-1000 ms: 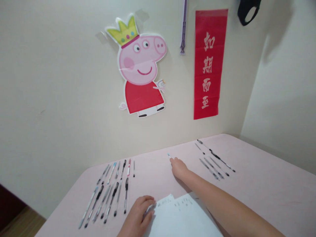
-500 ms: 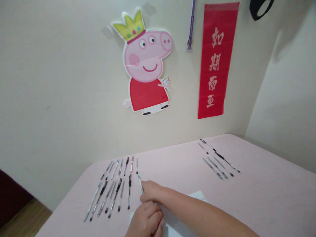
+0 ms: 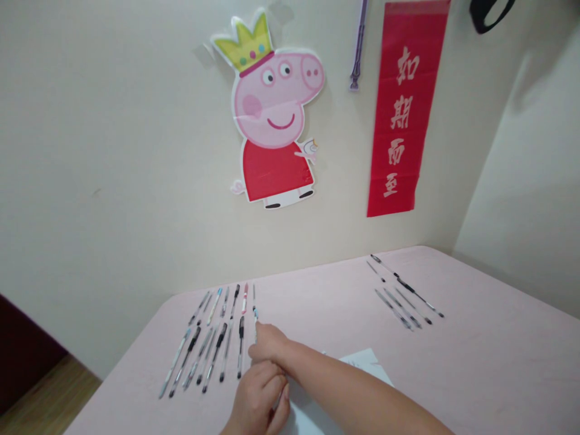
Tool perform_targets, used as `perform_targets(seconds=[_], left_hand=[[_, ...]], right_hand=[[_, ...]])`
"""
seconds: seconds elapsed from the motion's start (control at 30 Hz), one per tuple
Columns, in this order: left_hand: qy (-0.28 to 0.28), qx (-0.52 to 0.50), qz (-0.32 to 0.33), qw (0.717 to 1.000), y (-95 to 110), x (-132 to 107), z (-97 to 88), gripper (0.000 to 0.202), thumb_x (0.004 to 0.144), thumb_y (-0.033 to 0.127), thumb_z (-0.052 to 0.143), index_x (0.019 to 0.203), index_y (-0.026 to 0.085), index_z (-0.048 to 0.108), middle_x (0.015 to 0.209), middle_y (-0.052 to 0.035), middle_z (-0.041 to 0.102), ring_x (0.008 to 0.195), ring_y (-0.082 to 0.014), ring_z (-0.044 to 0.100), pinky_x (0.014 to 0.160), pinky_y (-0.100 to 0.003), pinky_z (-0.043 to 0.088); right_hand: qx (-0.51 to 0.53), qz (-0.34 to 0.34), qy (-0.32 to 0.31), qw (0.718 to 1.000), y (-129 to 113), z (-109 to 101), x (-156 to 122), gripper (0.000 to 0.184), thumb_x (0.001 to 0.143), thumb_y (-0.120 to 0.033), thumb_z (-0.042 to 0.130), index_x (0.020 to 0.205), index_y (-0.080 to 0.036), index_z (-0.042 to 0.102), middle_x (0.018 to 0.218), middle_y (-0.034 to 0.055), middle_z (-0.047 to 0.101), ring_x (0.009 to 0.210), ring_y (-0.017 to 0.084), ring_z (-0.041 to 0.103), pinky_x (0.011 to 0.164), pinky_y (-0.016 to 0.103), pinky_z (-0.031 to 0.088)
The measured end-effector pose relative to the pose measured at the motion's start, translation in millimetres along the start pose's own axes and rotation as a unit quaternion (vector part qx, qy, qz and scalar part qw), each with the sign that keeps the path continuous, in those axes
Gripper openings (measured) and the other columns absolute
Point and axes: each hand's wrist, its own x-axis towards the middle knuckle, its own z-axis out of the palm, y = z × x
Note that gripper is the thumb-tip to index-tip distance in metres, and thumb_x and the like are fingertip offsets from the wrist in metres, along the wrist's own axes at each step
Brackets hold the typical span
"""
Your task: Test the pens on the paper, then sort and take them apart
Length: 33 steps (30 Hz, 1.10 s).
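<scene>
My right hand reaches across to the left and pinches a thin pen with a light blue tip, at the right end of a row of several pens laid side by side on the pink table. My left hand rests curled near the table's front edge, on the corner of a white sheet of paper; something small and pale shows under its fingers, too hidden to name. My right forearm crosses over the paper.
A second group of several dark pens lies at the table's back right. On the wall hang a cartoon pig cutout, a red banner with gold characters and a purple strip. Wood floor lies beyond the table's left edge.
My right hand carried the blue-tipped pen from the middle of the table leftward to the end of the left pen row. My left hand stayed on the paper. The view shifted left.
</scene>
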Motion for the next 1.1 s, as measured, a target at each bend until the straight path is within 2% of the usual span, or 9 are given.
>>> perform_targets(seconds=[0.23, 0.37, 0.57, 0.63, 0.67, 0.73, 0.83, 0.97, 1.1], left_hand=[[-0.001, 0.014, 0.003, 1.0, -3.3, -2.9, 1.5, 0.016, 0.077, 0.007, 0.043, 0.068, 0.019, 0.049, 0.06, -0.0023, 0.055, 0.057, -0.0138, 0.051, 0.052, -0.025, 0.038], [0.011, 0.01, -0.006, 1.0, -5.9, -3.7, 1.3, 0.018, 0.078, 0.007, 0.043, 0.067, 0.019, 0.049, 0.06, -0.002, 0.054, 0.057, -0.0132, 0.051, 0.053, -0.025, 0.038], [-0.009, 0.007, -0.048, 0.999, -12.1, -5.0, 0.9, 0.02, 0.082, 0.01, 0.04, 0.07, 0.018, 0.054, 0.063, -0.0027, 0.056, 0.061, -0.0137, 0.054, 0.056, -0.025, 0.042], [-0.049, 0.016, -0.077, 0.996, -14.2, -4.7, 1.5, 0.02, 0.084, 0.014, 0.041, 0.072, 0.018, 0.056, 0.066, -0.0034, 0.058, 0.063, -0.0144, 0.056, 0.058, -0.025, 0.044], [-0.072, 0.02, -0.092, 0.993, -15.2, -4.5, 2.1, 0.019, 0.084, 0.015, 0.041, 0.073, 0.018, 0.056, 0.068, -0.0038, 0.059, 0.064, -0.0149, 0.057, 0.059, -0.026, 0.045], [-0.111, 0.021, -0.117, 0.987, -16.7, -4.0, 3.5, 0.017, 0.084, 0.017, 0.043, 0.077, 0.018, 0.059, 0.073, -0.0051, 0.061, 0.069, -0.0162, 0.058, 0.063, -0.028, 0.047], [-0.145, 0.005, -0.139, 0.979, -17.6, -3.3, 5.8, 0.018, 0.085, 0.019, 0.044, 0.084, 0.019, 0.061, 0.082, -0.0071, 0.063, 0.078, -0.0179, 0.06, 0.07, -0.03, 0.049], [-0.177, -0.028, -0.156, 0.971, -16.4, -2.0, 7.9, 0.019, 0.086, 0.02, 0.044, 0.088, 0.02, 0.063, 0.088, -0.0075, 0.063, 0.082, -0.0182, 0.061, 0.074, -0.031, 0.05], [-0.193, -0.062, -0.173, 0.964, -14.4, -0.9, 9.7, 0.02, 0.086, 0.019, 0.043, 0.089, 0.021, 0.063, 0.091, -0.0068, 0.063, 0.085, -0.0178, 0.06, 0.077, -0.031, 0.05]], right_hand=[[0.001, 0.004, -0.004, 1.0, -3.8, 1.7, -1.6, 0.045, 0.067, -0.016, 0.058, 0.112, -0.008, 0.058, 0.102, 0.0198, 0.068, 0.092, 0.03, 0.066, 0.066, 0.031, 0.051], [0.004, 0.001, 0.001, 1.0, -2.8, 3.5, -0.3, 0.044, 0.068, -0.018, 0.06, 0.111, -0.01, 0.058, 0.101, 0.0175, 0.069, 0.091, 0.029, 0.066, 0.067, 0.031, 0.051], [0.019, -0.015, 0.03, 0.999, 15.6, -0.2, -8.5, 0.043, 0.073, -0.023, 0.056, 0.115, -0.013, 0.058, 0.103, 0.0136, 0.069, 0.092, 0.025, 0.065, 0.073, 0.029, 0.049], [0.028, -0.014, 0.068, 0.997, 32.2, -10.3, -15.8, 0.051, 0.076, -0.023, 0.051, 0.127, -0.011, 0.05, 0.111, 0.0142, 0.066, 0.1, 0.023, 0.062, 0.08, 0.028, 0.047], [0.037, -0.01, 0.112, 0.993, 43.1, -18.0, -20.2, 0.053, 0.077, -0.022, 0.049, 0.129, -0.011, 0.048, 0.112, 0.0134, 0.065, 0.102, 0.022, 0.061, 0.082, 0.027, 0.045], [0.039, 0.016, 0.158, 0.987, 70.2, -38.7, -31.2, 0.051, 0.08, -0.02, 0.044, 0.13, -0.013, 0.047, 0.106, 0.0097, 0.068, 0.095, 0.017, 0.063, 0.079, 0.022, 0.045], [-0.072, 0.134, 0.198, 0.968, 119.3, -76.1, -54.6, 0.042, 0.084, -0.022, 0.043, 0.125, -0.019, 0.051, 0.105, 0.0061, 0.067, 0.093, 0.014, 0.063, 0.077, 0.019, 0.043], [-0.134, 0.258, 0.207, 0.934, 180.4, -111.1, -95.0, 0.029, 0.081, -0.011, 0.046, 0.106, -0.007, 0.061, 0.105, 0.021, 0.063, 0.097, 0.025, 0.062, 0.078, 0.029, 0.044], [-0.174, 0.336, 0.184, 0.907, 212.1, -114.8, -125.6, 0.03, 0.078, -0.001, 0.045, 0.102, -0.005, 0.061, 0.103, 0.0265, 0.061, 0.097, 0.031, 0.063, 0.074, 0.035, 0.045]])
